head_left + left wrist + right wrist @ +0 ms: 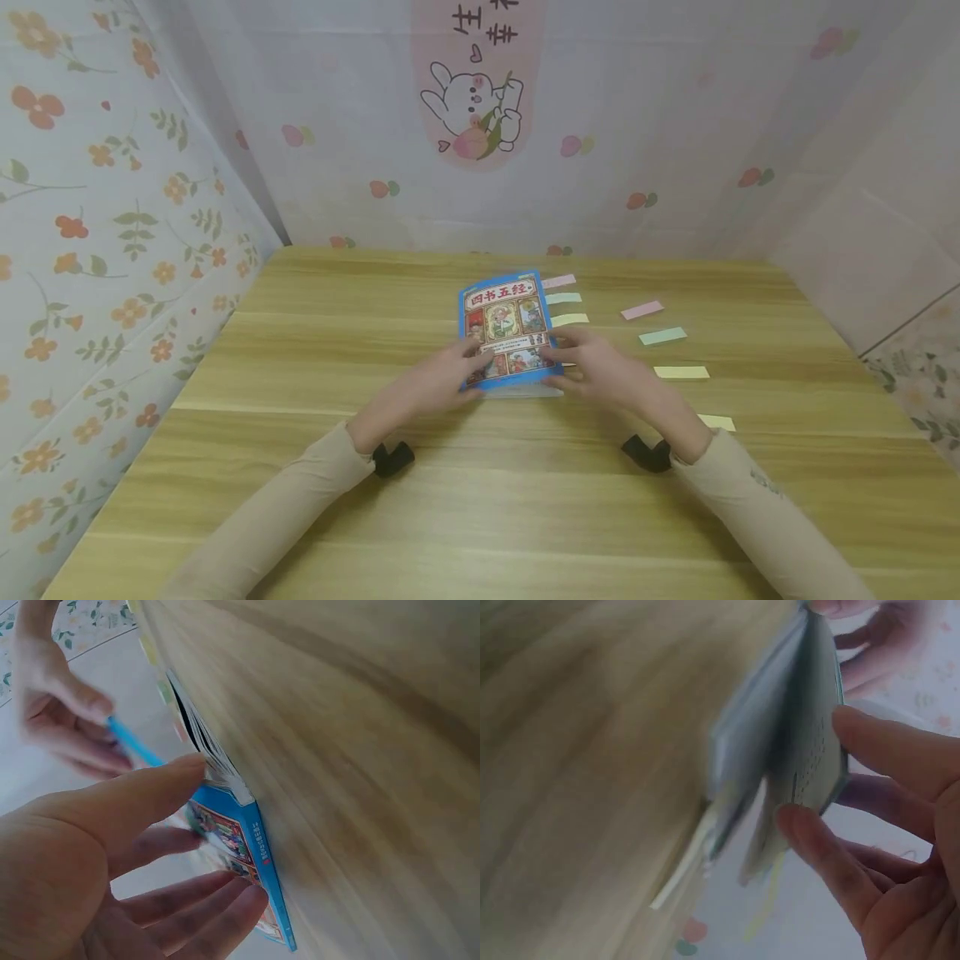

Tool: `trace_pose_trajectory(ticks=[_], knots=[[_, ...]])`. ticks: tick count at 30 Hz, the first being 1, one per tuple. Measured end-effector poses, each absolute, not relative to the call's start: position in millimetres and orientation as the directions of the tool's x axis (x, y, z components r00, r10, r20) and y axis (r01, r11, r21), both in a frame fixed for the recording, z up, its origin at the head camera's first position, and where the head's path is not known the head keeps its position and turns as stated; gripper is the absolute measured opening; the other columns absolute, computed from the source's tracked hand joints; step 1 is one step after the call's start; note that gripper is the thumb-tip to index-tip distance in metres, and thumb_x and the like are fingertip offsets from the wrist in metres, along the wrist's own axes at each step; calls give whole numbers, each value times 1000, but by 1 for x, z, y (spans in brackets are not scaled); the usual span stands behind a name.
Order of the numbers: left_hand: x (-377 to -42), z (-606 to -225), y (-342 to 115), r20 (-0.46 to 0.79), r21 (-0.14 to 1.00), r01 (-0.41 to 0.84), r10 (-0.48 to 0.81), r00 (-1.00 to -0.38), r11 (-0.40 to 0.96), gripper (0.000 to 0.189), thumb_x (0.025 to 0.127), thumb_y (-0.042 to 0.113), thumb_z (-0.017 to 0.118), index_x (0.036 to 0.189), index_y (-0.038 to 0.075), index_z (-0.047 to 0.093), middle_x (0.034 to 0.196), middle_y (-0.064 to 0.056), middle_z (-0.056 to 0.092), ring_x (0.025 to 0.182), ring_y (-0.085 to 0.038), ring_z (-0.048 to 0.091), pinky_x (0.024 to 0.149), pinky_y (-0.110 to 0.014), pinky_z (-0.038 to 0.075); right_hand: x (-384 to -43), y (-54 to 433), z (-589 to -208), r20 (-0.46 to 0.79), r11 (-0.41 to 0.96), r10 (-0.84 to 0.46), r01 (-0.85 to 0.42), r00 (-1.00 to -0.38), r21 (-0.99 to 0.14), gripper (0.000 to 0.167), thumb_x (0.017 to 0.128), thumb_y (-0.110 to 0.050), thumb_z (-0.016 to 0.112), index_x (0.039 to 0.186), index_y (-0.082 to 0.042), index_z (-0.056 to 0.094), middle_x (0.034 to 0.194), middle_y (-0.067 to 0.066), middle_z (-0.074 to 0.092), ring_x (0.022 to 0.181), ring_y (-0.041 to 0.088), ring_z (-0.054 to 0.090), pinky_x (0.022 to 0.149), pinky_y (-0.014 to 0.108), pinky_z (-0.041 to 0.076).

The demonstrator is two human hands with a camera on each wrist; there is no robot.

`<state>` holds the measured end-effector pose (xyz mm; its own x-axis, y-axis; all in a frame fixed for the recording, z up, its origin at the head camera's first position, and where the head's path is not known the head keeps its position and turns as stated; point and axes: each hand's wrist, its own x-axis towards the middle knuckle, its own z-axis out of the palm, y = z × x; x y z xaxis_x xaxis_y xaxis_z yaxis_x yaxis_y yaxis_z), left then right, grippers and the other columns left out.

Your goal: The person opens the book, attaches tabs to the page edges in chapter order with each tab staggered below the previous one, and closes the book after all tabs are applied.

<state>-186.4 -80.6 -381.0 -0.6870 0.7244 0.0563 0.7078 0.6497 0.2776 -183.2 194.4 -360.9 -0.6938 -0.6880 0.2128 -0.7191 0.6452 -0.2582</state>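
A small book (510,329) with a blue-edged, illustrated cover lies on the table, its front part lifted at the right side. My left hand (442,371) holds it near the lower left corner; in the left wrist view the thumb is by the page edges and the fingers lie on the cover near the spine (270,877). My right hand (603,367) pinches the raised part at the right edge; the right wrist view shows a fingertip on a printed inner page (810,750). Pink, green and yellow paper tabs (566,298) stick out from the book's right side.
More paper strips lie on the wooden table (300,517) to the right: a pink strip (642,310), a green strip (663,336), a yellow strip (681,372) and another yellow strip (717,422) partly behind the right forearm. Patterned cloth (330,108) hangs behind the table and at its sides.
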Motion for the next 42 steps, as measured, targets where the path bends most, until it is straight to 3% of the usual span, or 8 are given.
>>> trace_pose_trajectory(ticks=[7,10,17,26,29,32,36,42], knots=[[-190,-380,-77,5,220,721,738,-674,657,48,94,22,74,136,2,61,126,-19,56,108,-28,57,95,-39,52,-184,192,-368,59,680,-699,-688,-713,-253,42,90,-12,78,127,5,67,134,32,56,118,44,60,90,45,57],[-193,-379,-75,-4,185,738,752,-660,649,44,93,22,75,132,4,64,128,-21,56,115,-32,58,101,-42,50,-184,192,-373,25,683,-707,-691,-707,-235,39,91,-13,77,126,1,69,132,28,59,111,36,65,87,42,58],[-202,-382,-71,-16,186,759,774,-633,624,26,94,18,74,116,5,66,119,-18,58,103,-28,59,93,-40,53,-189,191,-378,35,676,-712,-698,-702,-236,34,90,-8,76,122,1,72,119,20,66,92,23,65,78,36,59],[-218,-380,-66,-87,242,691,725,-683,681,22,98,16,69,117,6,65,124,-17,55,108,-28,58,93,-39,53,-209,194,-382,18,708,-669,-644,-743,-290,38,93,-9,74,127,5,66,134,29,58,119,42,60,95,46,53],[-226,-377,-63,-106,241,689,724,-682,684,22,98,13,68,118,4,65,125,-19,55,111,-29,59,96,-39,52,-218,193,-382,28,696,-678,-654,-735,-296,35,92,-7,74,124,6,68,121,23,65,102,32,66,86,40,57],[-234,-374,-62,-115,238,696,731,-673,678,21,98,11,67,116,2,65,121,-19,56,106,-29,59,92,-40,52,-227,192,-383,38,687,-687,-665,-726,-292,32,91,-6,75,120,7,70,105,16,66,82,20,58,74,34,55],[-245,-373,-60,-127,232,695,729,-672,681,22,98,10,67,118,1,65,123,-21,56,107,-30,59,95,-40,51,-238,191,-382,31,693,-680,-656,-733,-298,32,90,-5,76,118,7,71,98,12,66,76,16,50,68,30,49],[-256,-371,-58,-167,298,632,691,-703,715,48,98,10,65,143,-1,54,147,-28,44,134,-38,47,115,-43,36,-244,190,-378,12,728,-647,-622,-763,-288,34,91,-7,74,121,7,69,123,27,65,104,36,67,89,42,56]])
